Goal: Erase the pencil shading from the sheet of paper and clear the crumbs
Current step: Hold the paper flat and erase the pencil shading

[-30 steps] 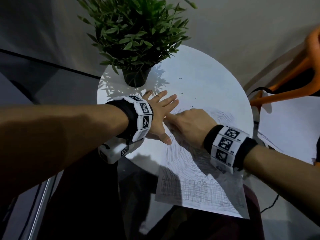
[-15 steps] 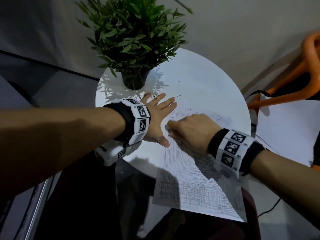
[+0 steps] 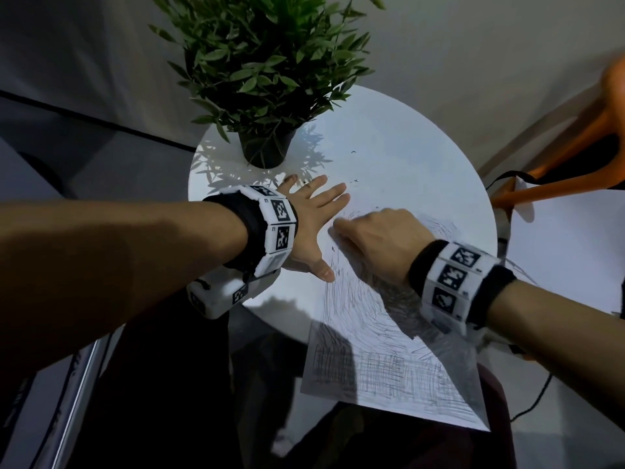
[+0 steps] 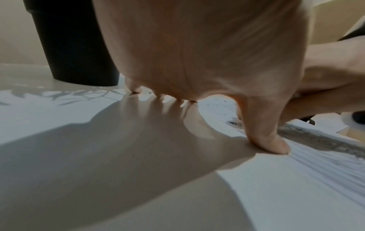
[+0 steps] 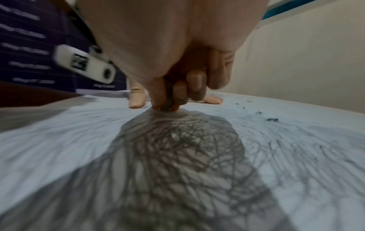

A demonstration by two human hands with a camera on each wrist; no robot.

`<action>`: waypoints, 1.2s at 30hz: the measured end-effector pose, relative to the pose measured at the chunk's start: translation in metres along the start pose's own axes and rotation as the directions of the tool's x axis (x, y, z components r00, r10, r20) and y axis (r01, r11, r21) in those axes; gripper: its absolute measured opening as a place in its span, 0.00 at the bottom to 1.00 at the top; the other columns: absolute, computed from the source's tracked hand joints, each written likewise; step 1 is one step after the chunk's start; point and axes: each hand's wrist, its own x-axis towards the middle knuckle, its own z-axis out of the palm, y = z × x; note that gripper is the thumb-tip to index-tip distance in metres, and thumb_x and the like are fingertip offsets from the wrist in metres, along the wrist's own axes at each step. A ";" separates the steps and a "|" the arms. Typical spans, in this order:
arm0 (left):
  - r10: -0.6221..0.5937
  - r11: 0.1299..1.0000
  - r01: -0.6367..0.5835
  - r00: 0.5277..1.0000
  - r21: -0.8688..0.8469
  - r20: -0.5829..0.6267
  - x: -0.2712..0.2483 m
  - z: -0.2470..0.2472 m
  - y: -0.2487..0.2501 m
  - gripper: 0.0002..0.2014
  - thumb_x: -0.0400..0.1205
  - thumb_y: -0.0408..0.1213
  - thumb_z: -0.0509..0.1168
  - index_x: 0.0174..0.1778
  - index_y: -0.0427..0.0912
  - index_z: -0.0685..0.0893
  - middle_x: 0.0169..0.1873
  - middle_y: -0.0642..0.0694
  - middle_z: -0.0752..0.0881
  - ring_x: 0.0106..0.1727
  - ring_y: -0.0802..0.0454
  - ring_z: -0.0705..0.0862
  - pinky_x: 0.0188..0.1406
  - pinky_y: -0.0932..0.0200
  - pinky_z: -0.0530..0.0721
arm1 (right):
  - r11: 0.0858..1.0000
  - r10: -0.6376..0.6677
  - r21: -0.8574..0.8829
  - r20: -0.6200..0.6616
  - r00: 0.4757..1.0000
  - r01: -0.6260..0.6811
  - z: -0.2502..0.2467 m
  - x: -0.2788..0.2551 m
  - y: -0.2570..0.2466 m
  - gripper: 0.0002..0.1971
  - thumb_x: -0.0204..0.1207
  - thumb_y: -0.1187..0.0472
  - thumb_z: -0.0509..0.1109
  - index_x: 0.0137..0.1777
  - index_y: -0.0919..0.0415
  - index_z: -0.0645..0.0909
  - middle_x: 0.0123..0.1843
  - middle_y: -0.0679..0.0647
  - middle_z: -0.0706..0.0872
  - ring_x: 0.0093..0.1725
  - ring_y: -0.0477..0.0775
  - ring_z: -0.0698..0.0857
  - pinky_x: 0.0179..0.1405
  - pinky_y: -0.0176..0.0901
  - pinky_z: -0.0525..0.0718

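**Erasing on round white table, left hand pinning the sheet**

Surface: round white table (image 3: 406,157), glossy, lit hard from above. Potted plant (image 3: 263,62) in a dark pot sits at its upper-left edge, leaf shadows cast across the tabletop. Grey wall behind, dark floor at lower left of the head view, an orange chair frame (image 3: 575,157) at the right edge, a second white surface below it.

Sheet of paper (image 3: 389,350) lies centre to lower right of the head view, its near end hanging past the table rim. Pencil shading covers most of it — crosshatch at the bottom, curved strokes higher up. Dark crumbs (image 3: 353,152) are scattered on bare table above the sheet; more show upper right in the right wrist view (image 5: 272,119).

Left hand (image 3: 314,228) is flat, fingers spread wide and straight, fingertips on the table, thumb tip on the sheet's left edge. Holds nothing.

Right hand (image 3: 375,242) is curled tight, knuckles up, at the sheet's top left. From the wrist view, thumb and fingertips pinch a small dark eraser (image 5: 166,105) pressed onto the paper.

Hard to make out: the eraser is almost fully buried in the fingers — shape and size unreadable. The right wrist view is motion-blurred. The sheet's upper right is hidden under the right forearm. The chair is cut off by the frame.
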 end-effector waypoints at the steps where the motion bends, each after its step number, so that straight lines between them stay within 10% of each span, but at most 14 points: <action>1: -0.002 1.000 0.002 1.000 0.001 0.008 0.000 0.000 0.000 0.68 0.63 0.81 0.65 0.87 0.52 0.33 0.86 0.56 0.30 0.87 0.47 0.31 0.83 0.32 0.34 | 0.999 -0.044 0.006 0.027 0.999 0.044 0.002 -0.008 -0.004 0.10 0.88 0.48 0.48 0.52 0.49 0.68 0.43 0.52 0.87 0.34 0.63 0.77 0.32 0.46 0.69; 15: -0.044 0.995 0.039 0.998 0.087 0.055 -0.003 -0.009 0.009 0.68 0.65 0.81 0.64 0.87 0.49 0.32 0.86 0.53 0.30 0.87 0.44 0.33 0.82 0.26 0.42 | 0.992 -0.109 0.071 0.137 0.985 0.100 -0.007 -0.024 -0.020 0.08 0.87 0.48 0.52 0.57 0.47 0.69 0.46 0.51 0.87 0.37 0.62 0.80 0.32 0.46 0.67; 23: -0.002 0.979 -0.012 0.998 0.205 0.068 -0.001 -0.016 0.001 0.67 0.64 0.86 0.54 0.87 0.48 0.32 0.86 0.51 0.32 0.88 0.43 0.39 0.82 0.27 0.48 | 0.794 0.345 0.513 0.063 0.937 -0.327 0.010 -0.021 0.020 0.09 0.86 0.50 0.60 0.47 0.53 0.74 0.41 0.51 0.82 0.44 0.61 0.81 0.40 0.47 0.70; 36: 0.054 0.997 -0.048 0.992 0.053 -0.110 -0.044 -0.022 0.018 0.37 0.87 0.59 0.57 0.85 0.40 0.57 0.86 0.44 0.55 0.87 0.46 0.51 0.85 0.44 0.49 | 0.748 0.369 0.576 0.051 0.928 -0.329 0.021 -0.021 0.024 0.10 0.86 0.52 0.61 0.50 0.58 0.77 0.44 0.55 0.86 0.44 0.60 0.81 0.40 0.47 0.72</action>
